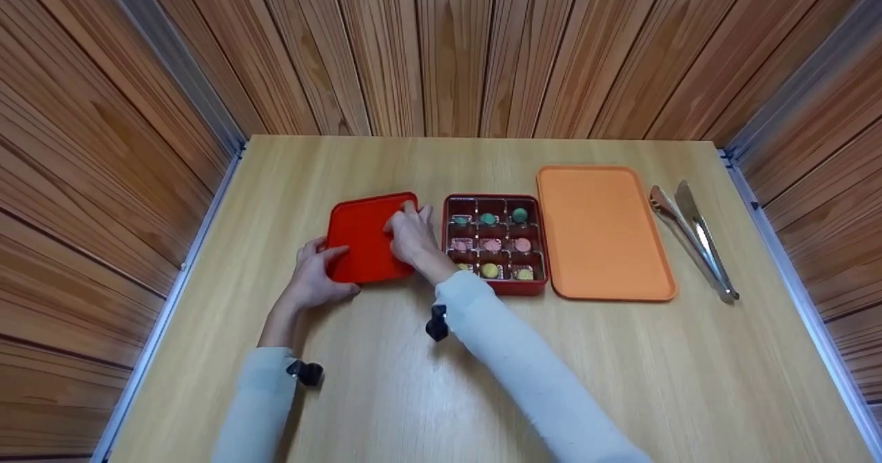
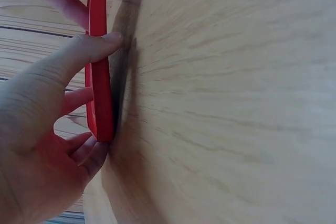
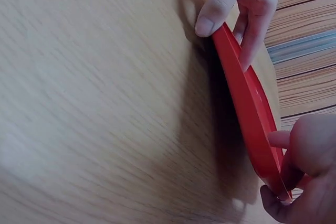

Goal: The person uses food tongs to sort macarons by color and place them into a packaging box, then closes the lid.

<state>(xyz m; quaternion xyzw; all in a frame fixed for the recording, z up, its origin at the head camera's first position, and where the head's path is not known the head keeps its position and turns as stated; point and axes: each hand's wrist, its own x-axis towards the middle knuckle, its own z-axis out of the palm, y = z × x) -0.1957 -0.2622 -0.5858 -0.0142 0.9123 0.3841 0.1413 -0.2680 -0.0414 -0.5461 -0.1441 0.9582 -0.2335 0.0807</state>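
Observation:
A shallow red box lid [image 1: 368, 239] with its rim facing up lies tilted close over the wooden table. My left hand [image 1: 317, 270] grips its left end, thumb along the near side and fingertips at the corner, as the left wrist view shows. At the opposite end my right hand [image 1: 413, 235] holds the right edge, one finger reaching inside the rim and others under the corner [image 3: 283, 195]. To the right stands a dark red box [image 1: 513, 288] with a brown divided insert, holding small round green, pink and yellow pieces in rows; my right wrist partly covers its near left corner.
An orange tray [image 1: 606, 235] lies directly right of the box. Beyond it are metal tongs [image 1: 689, 242] and a spatula-like blade [image 1: 699, 222], their near ends together. Wood-panelled walls [image 1: 455, 49] border the table at the back and sides.

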